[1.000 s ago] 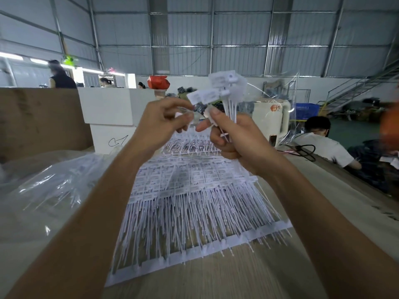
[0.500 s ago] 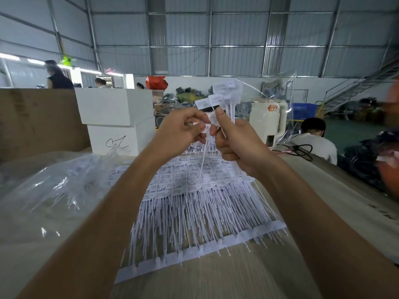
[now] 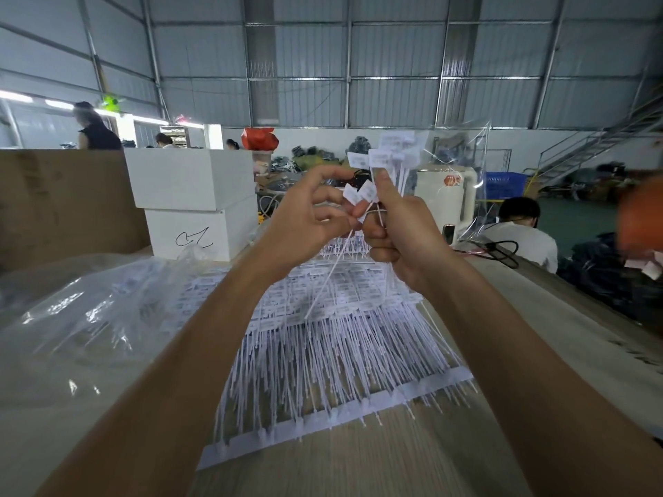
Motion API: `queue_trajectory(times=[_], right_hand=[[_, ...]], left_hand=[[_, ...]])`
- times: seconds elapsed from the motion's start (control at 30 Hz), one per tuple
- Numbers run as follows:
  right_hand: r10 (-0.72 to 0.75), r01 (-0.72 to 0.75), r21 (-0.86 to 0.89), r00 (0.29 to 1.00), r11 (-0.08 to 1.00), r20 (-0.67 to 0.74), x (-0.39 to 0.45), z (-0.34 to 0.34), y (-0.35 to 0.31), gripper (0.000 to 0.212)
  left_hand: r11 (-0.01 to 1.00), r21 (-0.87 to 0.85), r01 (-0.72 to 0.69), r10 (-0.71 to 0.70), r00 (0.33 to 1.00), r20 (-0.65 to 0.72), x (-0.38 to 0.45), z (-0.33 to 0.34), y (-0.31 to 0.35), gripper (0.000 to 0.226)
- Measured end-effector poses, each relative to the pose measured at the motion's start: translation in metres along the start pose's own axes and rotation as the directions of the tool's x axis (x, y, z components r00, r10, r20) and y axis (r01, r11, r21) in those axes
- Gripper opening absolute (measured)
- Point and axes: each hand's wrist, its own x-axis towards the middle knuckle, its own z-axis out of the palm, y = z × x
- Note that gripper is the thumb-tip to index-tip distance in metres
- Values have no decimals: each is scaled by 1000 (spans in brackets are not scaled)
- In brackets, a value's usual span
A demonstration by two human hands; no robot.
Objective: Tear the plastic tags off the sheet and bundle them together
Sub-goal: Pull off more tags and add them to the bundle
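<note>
Head view, the only one I have: my right hand (image 3: 401, 234) is curled round a bundle of plastic tags (image 3: 391, 159), their label heads fanning out above the fist and blurred against the background, so I cannot read them. My left hand (image 3: 305, 224) pinches one loose tag (image 3: 332, 270) by its head, right against the right hand; its thin tail slants down toward the sheet of tags (image 3: 323, 353) lying flat on the wooden table (image 3: 358, 468). The fingertips overlap where the hands meet, so I cannot tell which small labels belong to which hand. A clear plastic bag (image 3: 82, 317) lies left of the sheet, its contents hazy. Behind stand two stacked white boxes (image 3: 193, 206).
</note>
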Motion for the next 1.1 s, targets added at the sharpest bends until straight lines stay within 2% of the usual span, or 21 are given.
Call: queue_trajectory(times=[0.13, 0.27, 0.33, 0.43, 0.6, 0.77, 0.83, 0.93, 1.1], right_hand=[[0, 0, -14, 1000, 1000, 5, 2, -2, 2, 56], [-41, 42, -107, 999, 993, 15, 3, 2, 6, 57], [-83, 87, -180, 996, 980, 30, 4, 3, 8, 59], [-176, 167, -296, 984, 940, -5, 5, 5, 11, 62], [-302, 266, -428, 953, 864, -16, 6, 2, 11, 60], [-445, 271, -707, 893, 653, -68, 9, 4, 18, 46], [-480, 255, -752, 873, 608, -93, 9, 3, 21, 41], [-554, 260, -775, 821, 576, -136, 7, 2, 23, 35], [-609, 228, -751, 743, 620, -277, 6, 3, 38, 34]], left_hand=[[1000, 13, 24, -24, 1000, 7, 2, 0, -2, 58], [999, 43, 21, -17, 996, -88, 4, 2, -5, 50], [998, -52, 42, -48, 991, -128, 5, -1, -7, 49], [977, -198, 83, -101, 992, -82, 6, -4, -9, 46], [958, -277, 76, -84, 996, -15, 2, -2, -8, 52], [971, -226, 72, -69, 997, 20, 1, 6, -10, 68], [966, -244, 83, -82, 997, 17, 0, 8, -10, 69], [953, -292, 81, -72, 997, 41, 1, 8, -10, 68], [980, -189, 65, -73, 997, -34, 2, 28, -10, 72]])
